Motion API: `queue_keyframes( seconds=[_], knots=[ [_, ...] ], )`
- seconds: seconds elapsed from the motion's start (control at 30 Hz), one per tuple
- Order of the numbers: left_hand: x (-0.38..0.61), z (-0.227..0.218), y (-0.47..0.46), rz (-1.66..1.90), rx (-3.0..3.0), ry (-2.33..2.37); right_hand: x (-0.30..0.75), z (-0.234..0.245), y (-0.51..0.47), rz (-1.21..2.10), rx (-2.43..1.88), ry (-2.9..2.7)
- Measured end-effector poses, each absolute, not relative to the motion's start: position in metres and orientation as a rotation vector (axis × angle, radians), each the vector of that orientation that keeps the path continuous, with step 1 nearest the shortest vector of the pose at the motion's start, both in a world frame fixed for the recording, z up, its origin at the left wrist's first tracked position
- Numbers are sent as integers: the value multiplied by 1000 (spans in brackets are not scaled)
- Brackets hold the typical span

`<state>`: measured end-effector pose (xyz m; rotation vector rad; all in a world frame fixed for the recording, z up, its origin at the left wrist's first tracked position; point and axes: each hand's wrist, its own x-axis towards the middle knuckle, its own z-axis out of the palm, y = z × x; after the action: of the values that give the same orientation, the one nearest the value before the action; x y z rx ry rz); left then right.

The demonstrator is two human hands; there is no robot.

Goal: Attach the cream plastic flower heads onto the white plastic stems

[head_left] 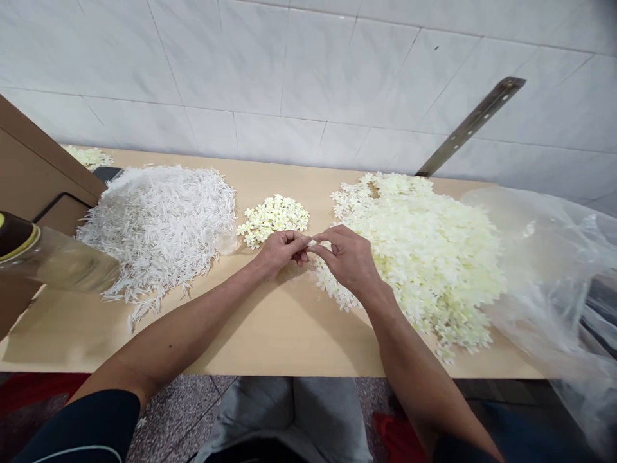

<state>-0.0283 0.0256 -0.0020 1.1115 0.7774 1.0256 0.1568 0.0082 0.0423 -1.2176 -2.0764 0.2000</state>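
My left hand (pixel 282 249) and my right hand (pixel 348 257) meet fingertip to fingertip over the middle of the wooden table (pixel 270 334). Both pinch a small pale flower piece (pixel 313 244) between them. A large heap of cream artificial flowers (pixel 424 251) lies just right of my right hand. A small pile of the same flowers (pixel 274 218) sits just behind my left hand. A big heap of thin white plastic stems (pixel 161 222) lies to the left.
A clear plastic bag (pixel 554 276) spreads over the table's right end. A clear bottle with a dark cap (pixel 53 257) lies at the left edge beside a brown box (pixel 33 167). White tiled wall and a metal strip (pixel 470 122) stand behind.
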Motion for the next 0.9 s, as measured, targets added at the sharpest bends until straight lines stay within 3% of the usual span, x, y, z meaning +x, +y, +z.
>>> queue_keyframes(
  seconds=[0.33, 0.6, 0.9],
  knots=[
    [-27, -5, 26, 989, 990, 673, 154, 33, 12, 229, -1285, -1969],
    [-27, -8, 26, 1027, 982, 721, 151, 34, 9, 443, -1407, -1893],
    [-26, -11, 28, 1059, 873, 725, 143, 32, 8, 308, -1405, -1924]
  ],
)
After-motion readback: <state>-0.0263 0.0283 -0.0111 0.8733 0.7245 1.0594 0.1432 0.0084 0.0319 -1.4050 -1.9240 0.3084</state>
